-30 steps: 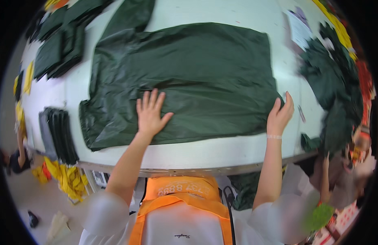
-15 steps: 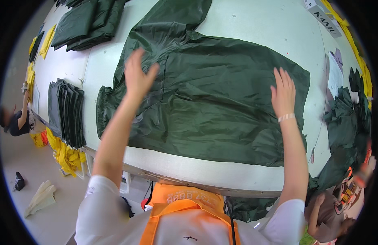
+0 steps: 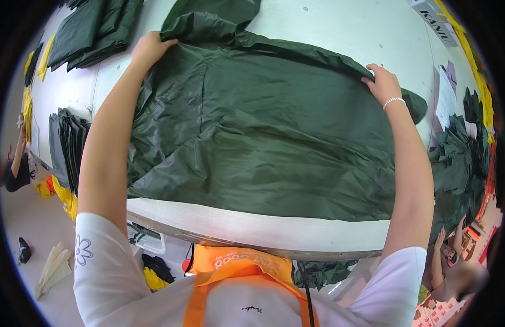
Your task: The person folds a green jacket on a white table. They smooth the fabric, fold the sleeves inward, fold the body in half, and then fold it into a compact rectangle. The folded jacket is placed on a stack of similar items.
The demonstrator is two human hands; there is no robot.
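Observation:
A dark green, thin waterproof jacket (image 3: 285, 131) lies spread and creased on the white table, one sleeve (image 3: 209, 19) stretching to the far edge of the picture. At its far left, by the base of that sleeve, my left hand (image 3: 152, 48) is closed on the fabric with thumb and fingers. My right hand (image 3: 385, 85) pinches the far edge near the right end, where the cloth is slightly lifted and a flap of it shows behind my wrist.
Folded dark green garments (image 3: 94, 35) are stacked at the far left, with a standing row of green folded pieces (image 3: 70, 141) nearer. Loose green fabric (image 3: 454, 158) hangs over the right side. A white box (image 3: 435, 22) sits far right. Other people work on both sides.
Both hands have moved away from me, the left also to the left, from flat on or over the jacket to gripping its far side. Its far right edge has lifted.

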